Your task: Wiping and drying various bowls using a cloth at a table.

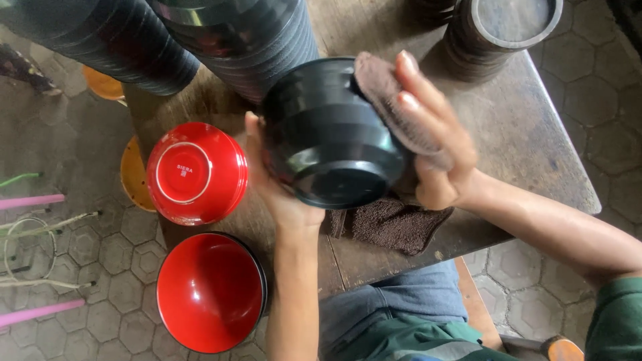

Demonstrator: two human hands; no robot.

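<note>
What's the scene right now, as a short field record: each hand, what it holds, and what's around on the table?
left hand: cradles black bowl from below, tilted on its side
right hand: presses brown cloth against the bowl's outer wall
table: worn wood
under the bowl: second brown cloth on the table
left side: red bowl upside down; another red-lined bowl open side up
far edge: stacks of black bowls

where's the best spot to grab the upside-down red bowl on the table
A judgement: take the upside-down red bowl from above, fingers spread around its sloping outer wall. It rests rim-down on the table, so the rim is unreachable and the foot ring looks too shallow to pinch.
</note>
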